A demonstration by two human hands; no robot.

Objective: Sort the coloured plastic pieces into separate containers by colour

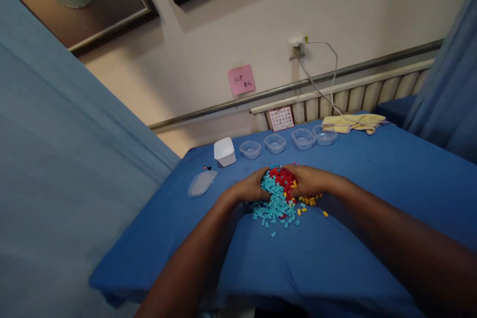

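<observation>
A heap of small toy building bricks [276,198] lies on the blue-covered table, light blue at the left and front, red at the top, yellow at the right. Around the heap's left side curves my left hand [253,187], its thumb against the light blue bricks. My right hand [306,180] cups the opposite side, thumb by the red and yellow bricks. Both hands are closed round the bricks between them; most fingertips are hidden behind or in the heap. A few loose yellow bricks [325,213] and light blue ones lie in front.
Along the back stand a white tub [225,153] and several clear plastic containers [275,144]. At left lies a clear lid [201,184] near a small dark object. A yellow cloth [352,123] and a small printed card [281,119] are by the radiator. Blue curtains hang on both sides.
</observation>
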